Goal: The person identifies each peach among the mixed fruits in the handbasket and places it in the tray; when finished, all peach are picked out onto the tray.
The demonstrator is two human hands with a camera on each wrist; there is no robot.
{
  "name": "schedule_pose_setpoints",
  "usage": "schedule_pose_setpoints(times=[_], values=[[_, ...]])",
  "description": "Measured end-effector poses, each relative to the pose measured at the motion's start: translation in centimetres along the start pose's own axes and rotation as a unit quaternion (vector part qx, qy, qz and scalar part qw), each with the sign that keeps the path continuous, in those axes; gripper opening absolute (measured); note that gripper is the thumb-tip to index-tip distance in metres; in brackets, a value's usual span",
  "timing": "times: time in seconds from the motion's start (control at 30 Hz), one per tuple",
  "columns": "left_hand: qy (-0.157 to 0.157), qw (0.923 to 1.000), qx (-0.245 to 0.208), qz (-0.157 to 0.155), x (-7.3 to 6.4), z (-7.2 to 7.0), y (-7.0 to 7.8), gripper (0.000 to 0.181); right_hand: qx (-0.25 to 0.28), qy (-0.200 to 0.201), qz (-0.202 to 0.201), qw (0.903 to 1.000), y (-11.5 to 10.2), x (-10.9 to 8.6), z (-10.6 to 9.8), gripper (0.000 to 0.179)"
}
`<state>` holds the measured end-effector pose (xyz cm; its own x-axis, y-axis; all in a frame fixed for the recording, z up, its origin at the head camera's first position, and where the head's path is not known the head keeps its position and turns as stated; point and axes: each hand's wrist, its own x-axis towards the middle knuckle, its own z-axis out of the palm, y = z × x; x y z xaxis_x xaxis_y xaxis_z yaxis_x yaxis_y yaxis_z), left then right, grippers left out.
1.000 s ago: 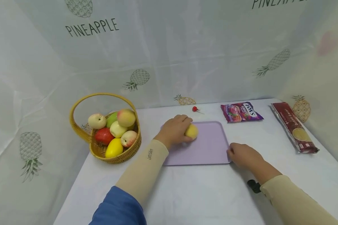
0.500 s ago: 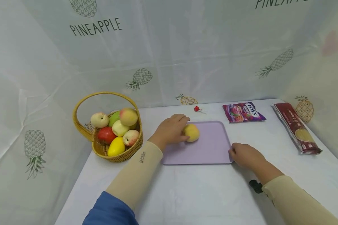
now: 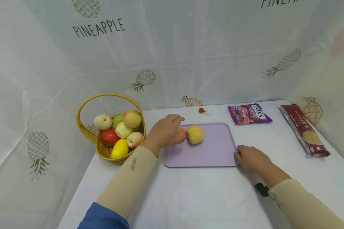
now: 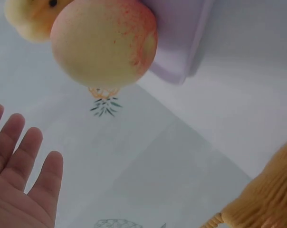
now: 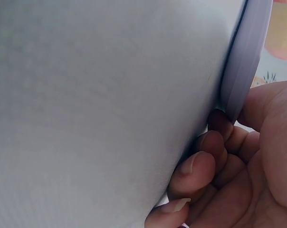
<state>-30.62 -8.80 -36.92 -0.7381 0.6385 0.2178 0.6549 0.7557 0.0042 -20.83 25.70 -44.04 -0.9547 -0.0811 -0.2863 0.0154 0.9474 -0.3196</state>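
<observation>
A light purple tray point(image 3: 215, 154) lies on the white table, bearing two peaches side by side. The yellow peach point(image 3: 195, 135) is fully visible; the pinkish peach point(image 3: 181, 132) is partly covered by my left hand point(image 3: 164, 131) in the head view. From the left wrist, that hand point(image 4: 24, 180) shows straight, spread fingers, apart from the pinkish peach point(image 4: 103, 42). My right hand point(image 3: 251, 158) pinches the tray's near right corner; in the right wrist view the thumb is on one side of the rim point(image 5: 243, 61) and fingertips on the other.
On the left stands a wicker basket point(image 3: 114, 160) heaped with several fruits, its handle arching high. A purple candy bag point(image 3: 249, 114) and a long maroon biscuit pack point(image 3: 304, 130) lie at the right. Behind the tray is a small red radish-like item point(image 3: 201, 110).
My left hand has drawn back to the left, off the yellow peach, and the pinkish peach beside it has come into sight. The right hand stays on the tray's corner.
</observation>
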Motion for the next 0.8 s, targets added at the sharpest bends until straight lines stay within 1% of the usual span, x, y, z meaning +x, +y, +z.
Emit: schedule_pose_setpoints(times=[0.13,0.3,0.37,0.47,0.63,0.8], values=[[0.007,1.0000,-0.002,0.004,-0.6,-0.3,-0.2,0.068,0.000,0.000,-0.001,1.0000,0.1,0.0,0.0,0.027],[0.014,0.9998,-0.015,0.003,-1.5,-0.6,-0.5,0.071,-0.001,-0.006,0.004,1.0000,0.0,0.1,-0.1,0.033],[0.015,0.9998,-0.013,0.003,-1.8,-0.8,-0.7,0.072,-0.002,-0.008,0.006,0.9999,0.0,0.1,-0.1,0.036],[0.020,0.9998,-0.004,-0.001,-2.4,-0.9,-1.0,0.071,0.000,-0.010,0.009,0.9999,-0.1,0.1,-0.1,0.037],[0.039,0.9992,0.005,-0.003,-3.2,-0.9,-1.5,0.068,-0.004,-0.008,0.006,0.9999,-0.1,0.2,0.0,0.038],[0.059,0.9983,0.002,0.005,-3.5,-0.7,-1.8,0.065,-0.006,-0.004,0.002,1.0000,0.1,0.3,0.0,0.035]])
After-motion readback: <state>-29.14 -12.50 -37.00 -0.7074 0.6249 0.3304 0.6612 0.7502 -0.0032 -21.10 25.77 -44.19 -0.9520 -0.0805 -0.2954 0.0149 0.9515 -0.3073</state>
